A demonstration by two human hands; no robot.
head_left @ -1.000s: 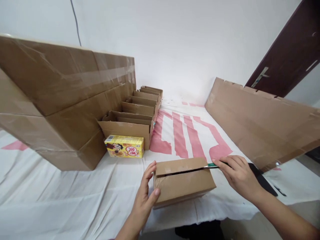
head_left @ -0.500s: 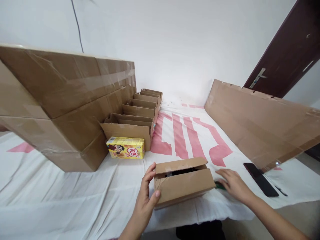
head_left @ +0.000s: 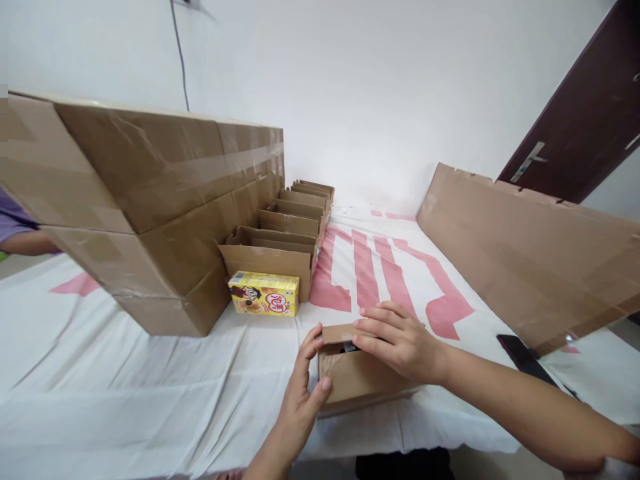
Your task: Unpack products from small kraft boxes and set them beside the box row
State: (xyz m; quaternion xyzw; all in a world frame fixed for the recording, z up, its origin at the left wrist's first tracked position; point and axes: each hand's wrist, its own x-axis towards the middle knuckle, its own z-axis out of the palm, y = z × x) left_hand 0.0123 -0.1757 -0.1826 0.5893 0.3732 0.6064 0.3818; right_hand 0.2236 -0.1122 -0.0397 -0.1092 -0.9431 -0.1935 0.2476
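Note:
A small brown cardboard box (head_left: 367,381) lies near the front edge of the cloth-covered table. Its top flaps are partly raised, with a dark gap between them where something black shows. My left hand (head_left: 303,390) holds the box's left end, thumb on the front face and fingers behind. Across the top lies my right hand (head_left: 395,340), fingers stretched out and resting on the flaps. The right hand and forearm cover the box's right part. Behind and to the left stands a yellow snack box (head_left: 264,293) with a cartoon figure on it.
Several open cardboard boxes (head_left: 270,257) stand in a row beside a tall cardboard stack (head_left: 165,200). A cardboard panel (head_left: 520,253) borders the right side. A black phone (head_left: 523,357) lies behind my right forearm. Another person's arm (head_left: 27,241) shows at the far left.
My right hand has moved left from beside the box onto its top flaps. The green item near it is now out of sight. My left hand keeps its hold; the view has shifted slightly.

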